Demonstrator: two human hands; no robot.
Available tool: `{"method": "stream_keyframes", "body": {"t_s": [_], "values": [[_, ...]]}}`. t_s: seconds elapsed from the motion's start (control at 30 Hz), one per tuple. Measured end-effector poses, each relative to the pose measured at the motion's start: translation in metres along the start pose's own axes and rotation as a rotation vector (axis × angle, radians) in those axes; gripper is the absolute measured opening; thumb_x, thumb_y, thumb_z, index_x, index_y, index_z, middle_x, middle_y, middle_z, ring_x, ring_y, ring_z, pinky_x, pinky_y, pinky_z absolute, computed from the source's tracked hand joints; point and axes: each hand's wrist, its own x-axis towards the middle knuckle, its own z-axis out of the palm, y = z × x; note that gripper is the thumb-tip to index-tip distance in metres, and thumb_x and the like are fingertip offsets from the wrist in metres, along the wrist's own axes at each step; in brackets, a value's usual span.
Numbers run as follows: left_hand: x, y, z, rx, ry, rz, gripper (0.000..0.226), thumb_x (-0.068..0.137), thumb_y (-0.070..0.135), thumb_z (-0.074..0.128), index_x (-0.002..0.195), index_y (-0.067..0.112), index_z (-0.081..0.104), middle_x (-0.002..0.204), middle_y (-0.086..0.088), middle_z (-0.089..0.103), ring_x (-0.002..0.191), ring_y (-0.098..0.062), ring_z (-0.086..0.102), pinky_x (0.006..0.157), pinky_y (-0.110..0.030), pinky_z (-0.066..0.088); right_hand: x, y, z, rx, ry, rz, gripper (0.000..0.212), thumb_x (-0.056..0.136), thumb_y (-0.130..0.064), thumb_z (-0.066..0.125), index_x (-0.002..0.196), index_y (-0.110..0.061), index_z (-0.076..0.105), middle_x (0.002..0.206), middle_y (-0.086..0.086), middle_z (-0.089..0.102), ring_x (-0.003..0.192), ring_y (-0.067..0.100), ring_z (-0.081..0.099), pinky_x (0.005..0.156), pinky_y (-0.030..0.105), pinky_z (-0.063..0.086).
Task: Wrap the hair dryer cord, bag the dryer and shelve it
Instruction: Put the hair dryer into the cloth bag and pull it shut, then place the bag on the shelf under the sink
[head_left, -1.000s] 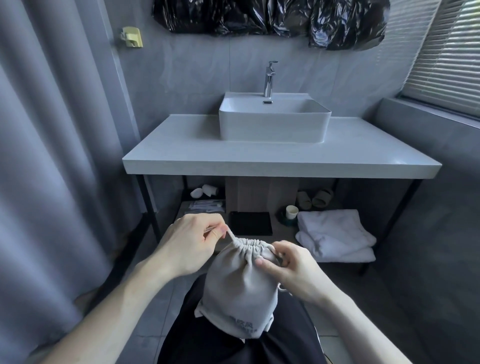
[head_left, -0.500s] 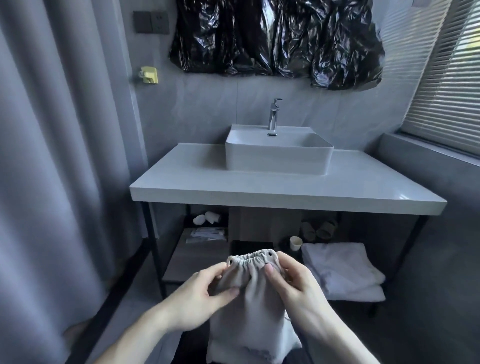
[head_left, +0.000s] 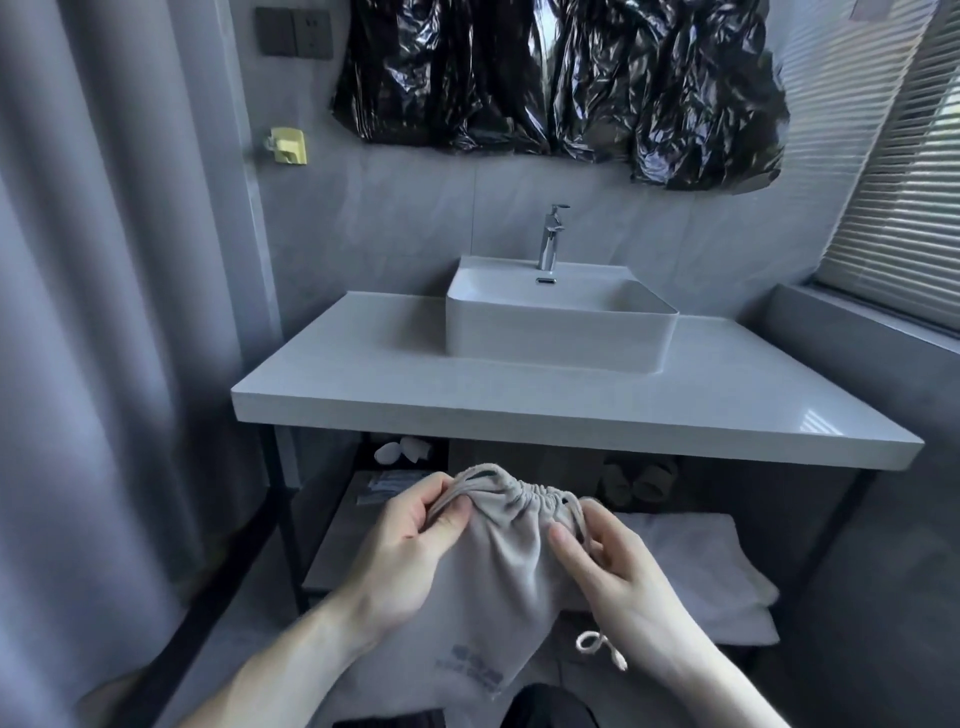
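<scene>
Both hands grip the cinched drawstring bag (head_left: 498, 561) below the counter (head_left: 519, 410): left hand (head_left: 410, 545) pinches its mouth, right hand (head_left: 613, 561) its cord.

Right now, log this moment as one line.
stage: closing bag | left hand: grips bag mouth | right hand: pinches drawstring | shelving: not yet

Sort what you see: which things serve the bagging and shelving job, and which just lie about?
In use: bag, drawstring, left hand, right hand, shelf.
Lying about: towels, sink, tap, black plastic, blinds.
</scene>
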Motion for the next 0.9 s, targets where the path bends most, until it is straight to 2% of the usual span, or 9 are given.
{"method": "stream_keyframes", "body": {"t_s": [0.13,0.23,0.3,0.43,0.53,0.6,0.7,0.8,0.9], "values": [[0.022,0.015,-0.007,-0.074,0.034,0.012,0.040,0.099,0.034,0.062,0.107,-0.005,0.067,0.112,-0.042,0.062,0.100,-0.024,0.059,0.095,-0.043,0.042,0.017,-0.014,-0.004,-0.056,-0.066,-0.009,0.012,0.101,-0.035,0.073,0.109,-0.026,0.072,0.093,-0.009,0.074,0.083,0.010,0.060,0.078,0.037,0.052],[0.038,0.025,-0.013,-0.124,0.048,-0.007,0.040,0.100,0.034,0.065,0.107,-0.006,0.067,0.111,-0.035,0.070,0.102,-0.026,0.063,0.097,-0.043,0.044,0.035,-0.027,-0.005,0.030,-0.077,0.017,0.029,0.102,-0.020,0.073,0.131,-0.022,0.071,0.124,-0.002,0.081,0.119,0.008,0.073,0.104,0.037,0.059],[0.049,0.032,-0.016,-0.152,0.040,-0.025,0.033,0.104,0.029,0.065,0.109,-0.004,0.069,0.117,-0.034,0.072,0.107,-0.029,0.067,0.103,-0.045,0.046,0.048,-0.034,-0.006,-0.014,-0.056,-0.030,0.031,0.104,-0.015,0.070,0.134,-0.021,0.071,0.127,-0.008,0.081,0.127,0.007,0.071,0.106,0.031,0.056],[0.070,0.037,-0.023,-0.108,0.046,-0.007,0.023,0.105,0.025,0.062,0.106,0.011,0.080,0.111,-0.018,0.081,0.107,-0.019,0.073,0.099,-0.035,0.050,0.070,-0.032,-0.001,-0.158,0.054,-0.096,0.028,0.101,-0.020,0.072,0.128,-0.029,0.074,0.121,-0.022,0.080,0.121,-0.009,0.068,0.102,0.021,0.054],[0.084,0.025,-0.039,0.060,0.054,0.038,0.052,0.085,0.069,0.072,0.099,0.020,0.078,0.100,-0.021,0.076,0.094,-0.013,0.066,0.091,-0.037,0.045,0.083,-0.020,0.008,-0.190,0.128,-0.094,0.022,0.100,-0.020,0.074,0.117,-0.033,0.077,0.113,-0.024,0.081,0.112,-0.014,0.069,0.096,0.017,0.055],[0.085,0.007,-0.053,0.141,0.068,-0.026,0.068,0.069,0.085,0.073,0.099,0.024,0.077,0.099,-0.017,0.078,0.092,-0.015,0.068,0.088,-0.035,0.048,0.088,-0.011,0.013,-0.146,0.169,-0.072,0.019,0.100,-0.016,0.073,0.110,-0.032,0.078,0.108,-0.027,0.081,0.107,-0.017,0.068,0.089,0.008,0.052],[0.070,-0.020,-0.071,0.130,0.048,-0.232,0.059,0.066,0.079,0.076,0.103,0.032,0.079,0.110,-0.004,0.082,0.106,-0.019,0.076,0.096,-0.032,0.054,0.089,0.005,0.016,-0.061,0.233,0.010,0.024,0.102,-0.010,0.068,0.105,-0.033,0.075,0.098,-0.042,0.076,0.102,-0.029,0.063,0.081,-0.002,0.045],[0.044,-0.048,-0.086,0.164,0.070,-0.401,0.085,0.054,0.092,0.075,0.115,0.032,0.077,0.117,0.004,0.081,0.114,-0.015,0.074,0.107,-0.036,0.054,0.085,0.018,0.016,-0.039,0.311,0.089,0.018,0.107,-0.021,0.063,0.101,-0.023,0.079,0.097,-0.022,0.084,0.099,-0.012,0.072,0.079,0.009,0.052],[0.020,-0.067,-0.091,-0.002,0.106,-0.531,0.071,0.075,0.078,0.072,0.122,0.025,0.077,0.119,0.000,0.082,0.108,-0.015,0.078,0.095,-0.035,0.057,0.079,0.030,0.020,0.056,0.409,0.201,0.025,0.108,-0.026,0.060,0.097,-0.013,0.079,0.093,-0.004,0.086,0.092,0.007,0.075,0.076,0.020,0.057]]}}
